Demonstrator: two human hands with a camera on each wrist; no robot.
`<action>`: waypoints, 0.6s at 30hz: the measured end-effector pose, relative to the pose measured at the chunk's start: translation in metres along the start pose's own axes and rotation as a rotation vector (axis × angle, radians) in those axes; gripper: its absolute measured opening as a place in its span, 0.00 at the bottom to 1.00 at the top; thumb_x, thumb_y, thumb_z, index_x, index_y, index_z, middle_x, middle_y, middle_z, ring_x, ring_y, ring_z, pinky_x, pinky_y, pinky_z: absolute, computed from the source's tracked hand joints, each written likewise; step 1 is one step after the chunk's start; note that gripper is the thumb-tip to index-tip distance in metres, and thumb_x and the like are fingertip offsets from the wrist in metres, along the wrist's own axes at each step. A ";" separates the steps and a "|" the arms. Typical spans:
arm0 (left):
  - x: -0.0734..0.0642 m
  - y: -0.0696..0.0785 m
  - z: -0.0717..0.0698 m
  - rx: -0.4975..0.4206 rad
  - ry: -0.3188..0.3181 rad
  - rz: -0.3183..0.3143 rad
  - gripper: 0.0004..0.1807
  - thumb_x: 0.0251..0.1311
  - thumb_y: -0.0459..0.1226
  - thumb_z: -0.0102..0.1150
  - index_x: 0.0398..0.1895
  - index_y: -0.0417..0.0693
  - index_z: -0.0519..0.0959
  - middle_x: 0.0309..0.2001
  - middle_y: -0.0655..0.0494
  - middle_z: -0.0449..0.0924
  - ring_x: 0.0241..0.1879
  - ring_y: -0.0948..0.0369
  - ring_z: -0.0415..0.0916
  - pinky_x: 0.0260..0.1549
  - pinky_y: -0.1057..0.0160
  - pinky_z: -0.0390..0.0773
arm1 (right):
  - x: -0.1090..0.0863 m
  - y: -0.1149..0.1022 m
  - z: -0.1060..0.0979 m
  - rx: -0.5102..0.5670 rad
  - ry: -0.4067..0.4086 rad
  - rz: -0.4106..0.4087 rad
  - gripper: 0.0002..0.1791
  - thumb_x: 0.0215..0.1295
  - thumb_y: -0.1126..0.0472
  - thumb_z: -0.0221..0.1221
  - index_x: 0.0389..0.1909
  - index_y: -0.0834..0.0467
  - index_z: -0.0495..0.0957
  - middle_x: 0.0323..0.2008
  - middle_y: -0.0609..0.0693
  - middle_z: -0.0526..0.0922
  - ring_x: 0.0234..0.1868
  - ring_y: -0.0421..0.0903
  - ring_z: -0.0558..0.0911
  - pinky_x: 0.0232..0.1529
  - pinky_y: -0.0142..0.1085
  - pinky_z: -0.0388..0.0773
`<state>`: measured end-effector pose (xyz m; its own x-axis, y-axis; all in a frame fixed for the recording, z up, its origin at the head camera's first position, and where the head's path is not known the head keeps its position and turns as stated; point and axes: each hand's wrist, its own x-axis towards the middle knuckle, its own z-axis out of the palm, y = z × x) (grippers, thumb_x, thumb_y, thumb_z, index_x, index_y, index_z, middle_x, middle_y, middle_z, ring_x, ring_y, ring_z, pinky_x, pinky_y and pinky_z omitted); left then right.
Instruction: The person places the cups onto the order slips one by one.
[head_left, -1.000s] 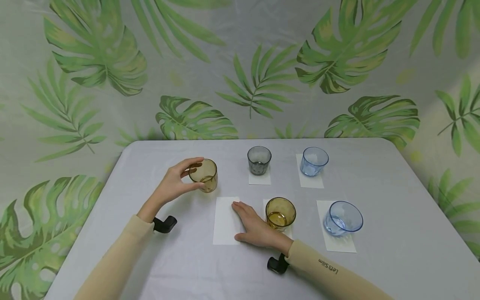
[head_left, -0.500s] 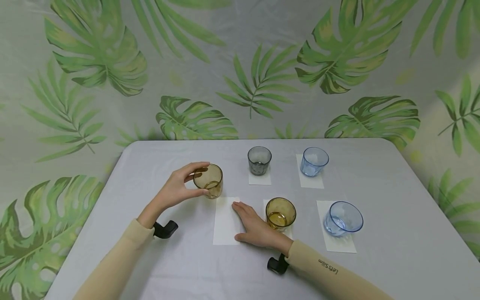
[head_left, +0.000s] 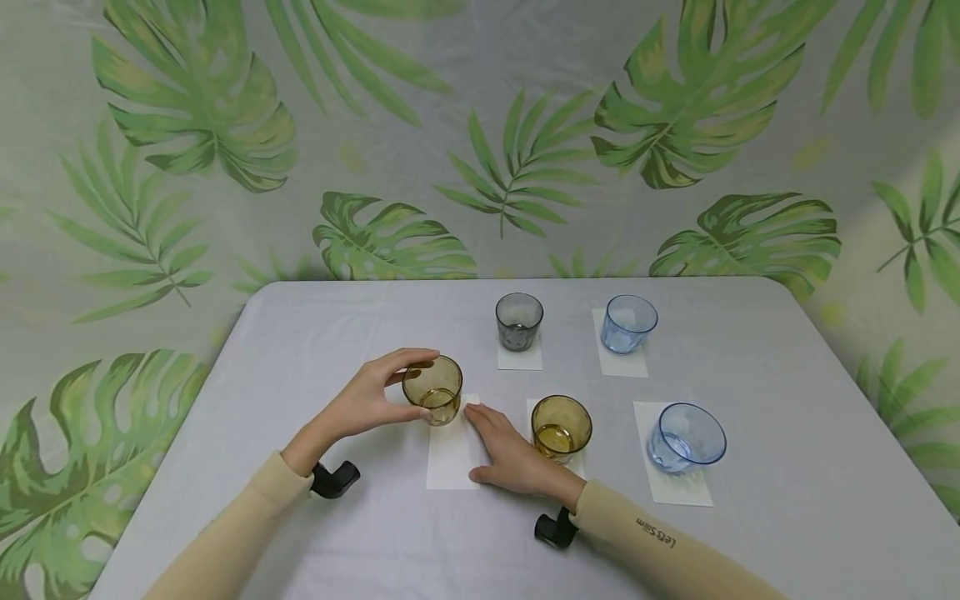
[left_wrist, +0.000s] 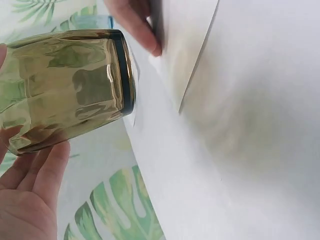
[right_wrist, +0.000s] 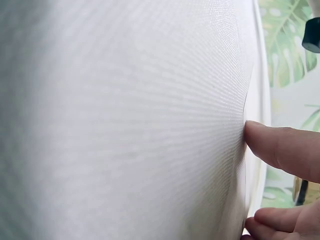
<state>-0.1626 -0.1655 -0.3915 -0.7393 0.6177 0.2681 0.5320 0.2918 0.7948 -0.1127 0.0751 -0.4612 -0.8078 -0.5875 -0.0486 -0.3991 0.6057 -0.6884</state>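
Observation:
My left hand grips an amber glass round its side, thumb at the near side and fingers at the far side. In the left wrist view this amber glass hangs above the white tabletop, its thick base toward the surface. It overlaps the far end of a white paper sheet. My right hand rests palm down on that sheet's right part, fingers extended. The right wrist view shows its thumb pressing on the sheet. Just beyond the right hand, a second amber glass stands on another sheet, partly hidden.
At the back of the table a grey glass and a blue glass stand on paper slips. A wider blue glass is on a sheet at the right. Leaf-print cloth hangs behind.
My left hand has carried the amber glass rightward and nearer, from the left of the sheet to over its far end. The right hand has stayed on the sheet.

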 end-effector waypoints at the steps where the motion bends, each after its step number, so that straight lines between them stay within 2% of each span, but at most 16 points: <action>1: -0.001 -0.004 0.002 -0.003 -0.007 0.001 0.39 0.45 0.28 0.74 0.64 0.36 0.68 0.62 0.43 0.69 0.59 0.48 0.69 0.56 0.52 0.73 | 0.000 0.000 0.000 -0.001 0.002 -0.002 0.47 0.55 0.63 0.68 0.70 0.70 0.52 0.70 0.66 0.54 0.71 0.61 0.53 0.68 0.53 0.56; 7: -0.006 -0.012 0.014 -0.042 -0.046 -0.002 0.40 0.45 0.31 0.75 0.65 0.41 0.69 0.62 0.49 0.69 0.60 0.52 0.69 0.57 0.57 0.73 | 0.001 0.001 0.000 -0.005 0.000 0.004 0.46 0.56 0.63 0.67 0.71 0.70 0.52 0.70 0.64 0.54 0.71 0.59 0.52 0.69 0.51 0.55; 11: -0.009 -0.011 0.021 -0.058 -0.065 0.013 0.40 0.44 0.27 0.74 0.64 0.35 0.68 0.62 0.43 0.69 0.59 0.47 0.69 0.56 0.53 0.73 | 0.001 0.000 0.000 -0.010 -0.005 0.019 0.46 0.56 0.63 0.67 0.70 0.72 0.53 0.70 0.65 0.53 0.71 0.59 0.51 0.69 0.51 0.54; 15: -0.011 -0.001 0.026 -0.080 -0.085 0.033 0.38 0.44 0.23 0.72 0.62 0.28 0.67 0.60 0.35 0.68 0.58 0.42 0.68 0.55 0.48 0.73 | 0.001 0.001 0.000 -0.004 -0.008 0.032 0.46 0.56 0.63 0.67 0.70 0.73 0.51 0.70 0.66 0.53 0.71 0.59 0.51 0.69 0.50 0.54; 18: -0.012 0.009 0.027 -0.088 -0.093 0.029 0.37 0.44 0.23 0.72 0.61 0.26 0.67 0.59 0.34 0.69 0.57 0.40 0.68 0.54 0.47 0.73 | 0.001 0.001 0.000 0.000 -0.006 0.030 0.47 0.56 0.63 0.67 0.70 0.73 0.51 0.70 0.67 0.53 0.71 0.59 0.51 0.69 0.50 0.54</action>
<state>-0.1383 -0.1504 -0.4024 -0.6806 0.6910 0.2437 0.5115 0.2100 0.8332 -0.1135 0.0751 -0.4623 -0.8164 -0.5728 -0.0735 -0.3750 0.6226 -0.6868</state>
